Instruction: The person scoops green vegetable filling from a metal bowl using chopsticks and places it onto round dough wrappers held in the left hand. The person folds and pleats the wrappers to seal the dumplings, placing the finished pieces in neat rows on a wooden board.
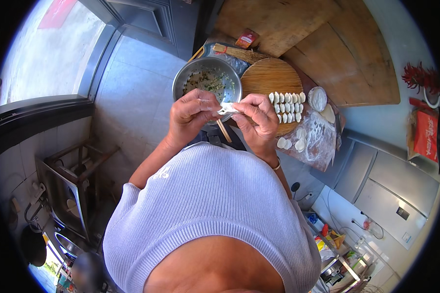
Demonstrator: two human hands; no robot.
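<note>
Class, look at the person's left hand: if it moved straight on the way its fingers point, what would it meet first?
The left hand would meet the dumpling first, which sits right at its fingertips; beyond that, probably the right hand, though depth is hard to judge here.

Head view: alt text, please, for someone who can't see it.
A person's left grip and right grip pinch white dough near a metal bowl of chopped filling. To the right, three rows of dumplings sit on a round wooden board.

Two hands — one filling bowl, one round board.
</note>
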